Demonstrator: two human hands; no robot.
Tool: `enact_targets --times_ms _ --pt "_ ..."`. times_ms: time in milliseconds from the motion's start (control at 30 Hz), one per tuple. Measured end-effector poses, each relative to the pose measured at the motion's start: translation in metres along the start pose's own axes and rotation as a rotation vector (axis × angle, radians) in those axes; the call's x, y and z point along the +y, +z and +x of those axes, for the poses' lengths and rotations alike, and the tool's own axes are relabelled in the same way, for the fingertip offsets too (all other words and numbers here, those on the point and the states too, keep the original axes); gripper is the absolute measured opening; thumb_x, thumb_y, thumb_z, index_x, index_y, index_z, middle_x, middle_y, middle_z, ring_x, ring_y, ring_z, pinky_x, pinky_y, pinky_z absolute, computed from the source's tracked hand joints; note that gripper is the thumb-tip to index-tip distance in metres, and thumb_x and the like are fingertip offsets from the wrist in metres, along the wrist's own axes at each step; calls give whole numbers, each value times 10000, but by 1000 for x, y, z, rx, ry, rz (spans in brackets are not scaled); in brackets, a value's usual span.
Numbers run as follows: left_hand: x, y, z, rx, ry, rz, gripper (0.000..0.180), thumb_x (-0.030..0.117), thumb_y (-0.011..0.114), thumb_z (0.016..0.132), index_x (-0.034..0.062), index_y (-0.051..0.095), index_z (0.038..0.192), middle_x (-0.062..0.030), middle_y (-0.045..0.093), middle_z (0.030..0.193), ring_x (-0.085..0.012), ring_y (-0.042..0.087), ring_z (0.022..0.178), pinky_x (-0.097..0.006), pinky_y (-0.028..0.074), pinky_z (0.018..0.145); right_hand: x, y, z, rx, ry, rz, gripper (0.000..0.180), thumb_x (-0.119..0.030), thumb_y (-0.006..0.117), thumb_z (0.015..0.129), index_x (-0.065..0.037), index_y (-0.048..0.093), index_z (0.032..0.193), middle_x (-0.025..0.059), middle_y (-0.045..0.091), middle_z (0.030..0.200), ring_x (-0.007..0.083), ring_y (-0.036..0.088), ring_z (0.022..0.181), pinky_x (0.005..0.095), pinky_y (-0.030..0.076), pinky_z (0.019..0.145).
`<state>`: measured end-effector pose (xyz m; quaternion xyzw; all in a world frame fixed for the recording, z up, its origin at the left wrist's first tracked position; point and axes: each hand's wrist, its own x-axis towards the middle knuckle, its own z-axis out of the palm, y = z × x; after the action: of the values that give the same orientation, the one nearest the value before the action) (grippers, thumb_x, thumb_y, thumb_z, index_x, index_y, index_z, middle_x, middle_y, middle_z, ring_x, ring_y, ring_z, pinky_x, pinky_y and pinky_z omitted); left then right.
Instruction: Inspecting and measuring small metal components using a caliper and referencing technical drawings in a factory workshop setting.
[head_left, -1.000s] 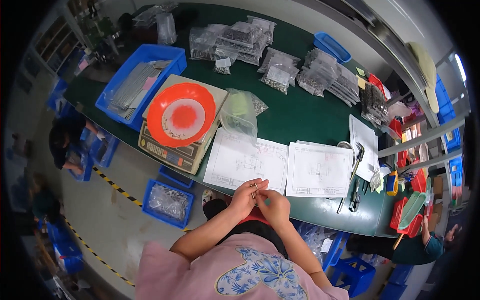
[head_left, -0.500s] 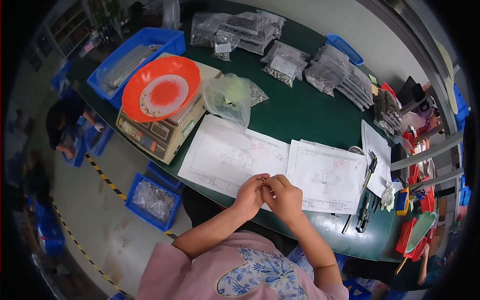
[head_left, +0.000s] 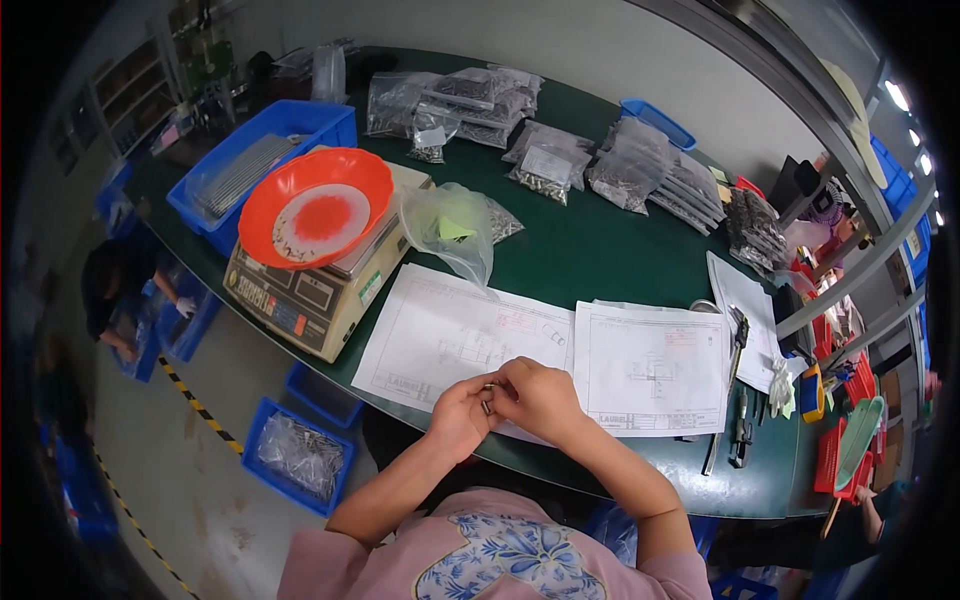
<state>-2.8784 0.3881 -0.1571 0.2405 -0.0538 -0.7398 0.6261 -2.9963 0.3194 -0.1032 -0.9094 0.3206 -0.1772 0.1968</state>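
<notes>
My left hand (head_left: 461,418) is over the front edge of the left drawing sheet (head_left: 405,325), palm turned partly up, fingers curled around small metal parts (head_left: 487,399). Meeting it from the right, my right hand (head_left: 538,397) has its fingertips pinched at those same parts. The parts look like short silvery pins or cylinders, mostly covered by my fingers; their exact kind I cannot make out. A second drawing sheet (head_left: 655,355) lies just right of my hands.
An orange bowl (head_left: 345,185) rests on a weighing scale (head_left: 300,300) at left, beside a blue bin (head_left: 330,120) of rods. Bags of metal parts (head_left: 545,170) line the back. Calipers (head_left: 738,345) lie right. Other people work at far left and lower right.
The view has tilted, shifting the table slightly. My hands have moved a little left over the sheet; the left palm is turned up more, and the metal parts show more between the fingers.
</notes>
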Motion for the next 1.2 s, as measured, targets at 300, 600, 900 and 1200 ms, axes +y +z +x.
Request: enact_targets --times_ms 300,600,900,1200 --pt "13 -2 9 180 -17 -34 191 100 458 778 10 498 942 -50 507 803 -150 496 737 -268 408 646 8 -20 -11 133 16 251 88 -106 610 698 -43 577 749 72 554 642 174 474 447 277 382 434" --pt "83 14 22 262 260 135 224 166 524 743 51 500 934 18 431 654 -78 377 533 -208 285 450 4 -30 5 278 -77 161 62 -96 607 708 -53 567 724 64 554 654 172 473 443 265 375 420" --pt "81 -10 -10 328 259 172 295 48 373 754 6 480 1026 -19 454 696 -97 398 563 -212 320 481 -28 -30 130 500 -235 -406 133 -145 636 691 -90 579 798 39 532 668 215 530 487 280 415 426" --pt "107 -12 -15 233 393 458 218 77 402 775 -11 498 950 49 323 561 -22 268 459 -162 214 400 6 -9 86 326 114 -309 621 -356 727 573 -39 473 1043 67 524 836 184 569 708 310 450 521"
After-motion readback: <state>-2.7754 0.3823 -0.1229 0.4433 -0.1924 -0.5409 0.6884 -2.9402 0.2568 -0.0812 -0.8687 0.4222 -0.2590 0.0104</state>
